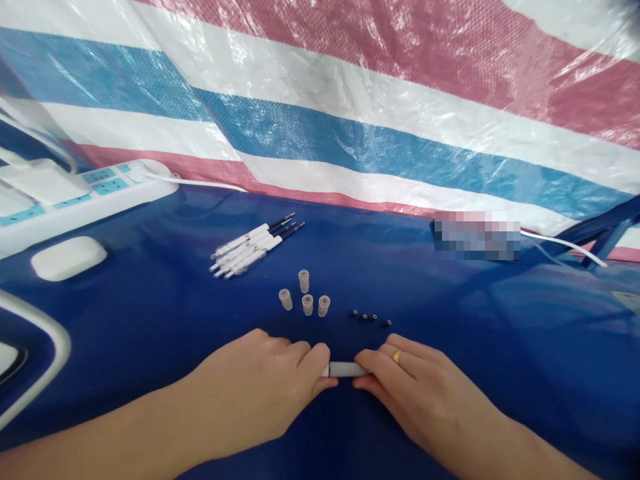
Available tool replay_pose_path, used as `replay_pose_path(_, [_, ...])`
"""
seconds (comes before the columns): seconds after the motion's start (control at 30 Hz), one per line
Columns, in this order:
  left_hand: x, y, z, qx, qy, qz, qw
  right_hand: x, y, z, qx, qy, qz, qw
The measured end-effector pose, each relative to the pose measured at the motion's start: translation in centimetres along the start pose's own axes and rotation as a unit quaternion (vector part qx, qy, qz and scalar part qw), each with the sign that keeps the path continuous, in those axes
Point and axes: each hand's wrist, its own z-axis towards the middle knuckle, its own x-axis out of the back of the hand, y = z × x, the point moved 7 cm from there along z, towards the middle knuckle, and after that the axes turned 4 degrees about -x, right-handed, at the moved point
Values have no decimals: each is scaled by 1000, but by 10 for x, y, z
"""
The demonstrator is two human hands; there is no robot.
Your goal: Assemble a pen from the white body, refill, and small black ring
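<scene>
Well, left hand (250, 393): curled nearly closed, fingertips pinching one end of a short white tube (344, 369).
Right hand (425, 393): curled the same way around the tube's other end, with a gold ring (397, 356) on one finger.
Hands together: close but not touching, clamped on the tube from either side, with its bare middle showing in the narrow gap.
Tube: lying level between the hands at the front of the view, low over a glossy blue table cover (450, 300); whether it touches the cover, I cannot tell.
Just ahead of the right hand: four small black rings (370, 318) in a loose row on the cover.
Just ahead of the left hand: four stubby translucent beige sleeves (303, 281), standing on end in a small cluster.
Farther back: a bunch of white pen-like rods (250, 248) with black tips, lying side by side and pointing back and to the right.
Left side: a white power strip (85, 190) with plugs in it, and a rounded white case (69, 258) near it.
Behind: a red, white and blue striped tarpaulin (350, 120), with a white cable (565, 241) running along the far right.
</scene>
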Motion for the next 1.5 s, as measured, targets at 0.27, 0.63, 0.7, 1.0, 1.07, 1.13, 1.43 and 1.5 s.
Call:
replay_pose_path(0.27, [-2, 5, -3, -31, 57, 39, 997, -6, 4, -1, -28, -21, 43, 998])
replay_pose_path(0.63, [0, -1, 1, 11, -63, -134, 989, 15, -9, -2, 25, 55, -10, 998])
replay_pose_path(0.7, [5, -4, 1, 19, -66, -183, 981, 22, -13, -3, 34, 77, -11, 996])
replay_pose_path(1.0, [4, -2, 4, -1, -31, -102, 994, 10, 1, -2, -51, -1, 70, 996])
replay_pose_path(1.07, [1, 0, 4, -9, -20, -75, 997, 1, 2, -2, -57, -36, 75, 995])
replay_pose_path(1.13, [-3, 1, 3, -12, -18, -59, 998, -3, 1, -2, -49, -29, 53, 997])
replay_pose_path(1.43, [5, -4, 1, 39, -88, -198, 975, 21, -9, -1, 9, 87, 82, 993])
replay_pose_path(1.5, [8, -5, 0, 53, -100, -230, 967, 27, -11, -2, 31, 94, 94, 991])
